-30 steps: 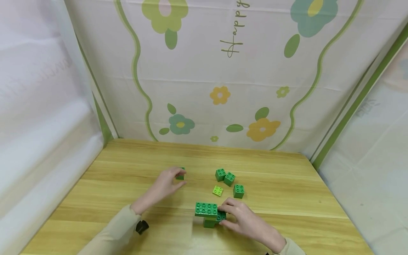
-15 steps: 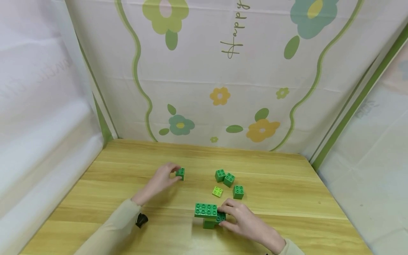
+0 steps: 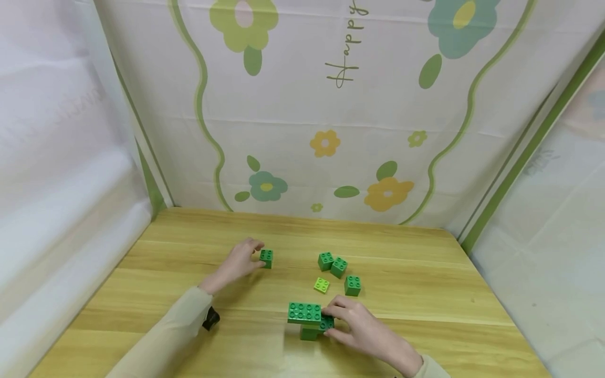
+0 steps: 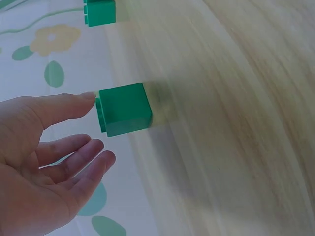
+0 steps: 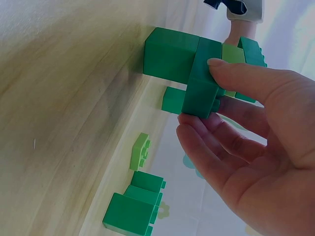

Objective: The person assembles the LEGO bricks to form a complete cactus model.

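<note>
My left hand (image 3: 238, 261) is beside a lone green brick (image 3: 267, 259) standing on the table, its fingers relaxed and spread. In the left wrist view the thumb tip is right at the stud side of that brick (image 4: 127, 109); whether it touches cannot be told. The other fingers stay apart from it. With thumb and fingers, my right hand (image 3: 361, 325) grips the low dark green part of a stacked brick build (image 3: 304, 313). In the right wrist view this brick build (image 5: 204, 73) has a square base brick, a dark layer, a light green layer and a green top.
Several loose pieces lie right of the middle: green bricks (image 3: 325, 261), (image 3: 338, 267) side by side, another green brick (image 3: 352, 285) and a flat lime brick (image 3: 322, 285). A printed cloth (image 3: 293, 105) rises behind the wooden table (image 3: 189, 247).
My left hand has drawn back to the left, leaving more of the lone green brick showing. The brick stays in place. The right hand and the build have hardly moved.
</note>
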### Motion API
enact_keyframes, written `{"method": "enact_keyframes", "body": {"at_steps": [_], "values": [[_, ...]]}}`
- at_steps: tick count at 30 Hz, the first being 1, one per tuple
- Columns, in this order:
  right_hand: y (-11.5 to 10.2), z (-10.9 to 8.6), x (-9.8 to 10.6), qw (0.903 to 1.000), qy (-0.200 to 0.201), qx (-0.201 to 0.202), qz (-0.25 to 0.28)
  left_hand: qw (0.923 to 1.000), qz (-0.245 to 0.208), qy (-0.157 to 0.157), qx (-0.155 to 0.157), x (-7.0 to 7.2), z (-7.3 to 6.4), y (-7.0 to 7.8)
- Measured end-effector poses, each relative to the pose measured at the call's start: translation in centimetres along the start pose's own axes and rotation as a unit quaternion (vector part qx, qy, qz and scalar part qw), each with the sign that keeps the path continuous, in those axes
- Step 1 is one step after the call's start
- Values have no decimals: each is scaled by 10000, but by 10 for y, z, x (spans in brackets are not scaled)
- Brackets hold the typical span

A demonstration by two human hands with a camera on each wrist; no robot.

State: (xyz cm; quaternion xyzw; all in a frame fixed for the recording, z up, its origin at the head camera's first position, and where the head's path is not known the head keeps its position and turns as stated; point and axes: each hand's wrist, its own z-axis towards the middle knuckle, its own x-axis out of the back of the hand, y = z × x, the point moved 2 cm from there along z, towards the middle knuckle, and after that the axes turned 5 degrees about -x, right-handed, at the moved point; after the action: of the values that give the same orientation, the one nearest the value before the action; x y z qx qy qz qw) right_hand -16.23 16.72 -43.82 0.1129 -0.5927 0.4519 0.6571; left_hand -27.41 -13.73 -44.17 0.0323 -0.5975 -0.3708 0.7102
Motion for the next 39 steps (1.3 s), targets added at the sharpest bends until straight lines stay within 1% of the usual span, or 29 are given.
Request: {"method": "enact_keyframes", "body": {"at_steps": [6,16,27,34,39], "values": [[-1,0,-1,9998,116,133,-61,9998,14,-166,136,-2,2,-6],[0,-1,-1,9999,89,84,-41,9992,101,-252,279,-6,7,-11],[-1,0,-1,9999,108,94,-32,9988,59,-376,313,-9,8,-13],[0,0,-1,9999,102,80,-11,9989,82,-399,238,-9,8,-11],[0,-1,-1,9999,102,73,-32,9987,82,-434,264,-9,8,-11]]}}
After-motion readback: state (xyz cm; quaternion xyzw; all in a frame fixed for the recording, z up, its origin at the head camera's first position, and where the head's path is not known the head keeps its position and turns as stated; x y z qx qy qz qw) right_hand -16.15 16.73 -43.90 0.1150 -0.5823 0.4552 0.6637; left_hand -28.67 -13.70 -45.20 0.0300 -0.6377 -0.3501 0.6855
